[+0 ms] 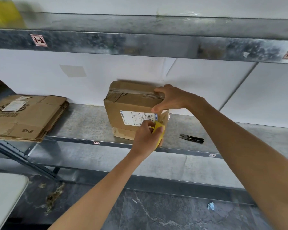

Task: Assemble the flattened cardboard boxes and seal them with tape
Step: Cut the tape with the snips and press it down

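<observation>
An assembled cardboard box (131, 107) with a white shipping label stands on the metal shelf (83, 123). Clear tape runs across its top. My right hand (168, 98) grips the box's upper right corner, thumb on the front face and fingers over the top. My left hand (146, 138) holds a yellow tape roll (159, 128) against the box's lower right front, where clear tape stretches up the right edge. A stack of flattened cardboard boxes (25, 117) lies at the left of the same shelf.
Small black snips (192, 138) lie on the shelf right of the box. An upper shelf (140, 45) hangs close overhead. A white surface (3, 196) sits at lower left, and debris lies on the dark floor (156, 213).
</observation>
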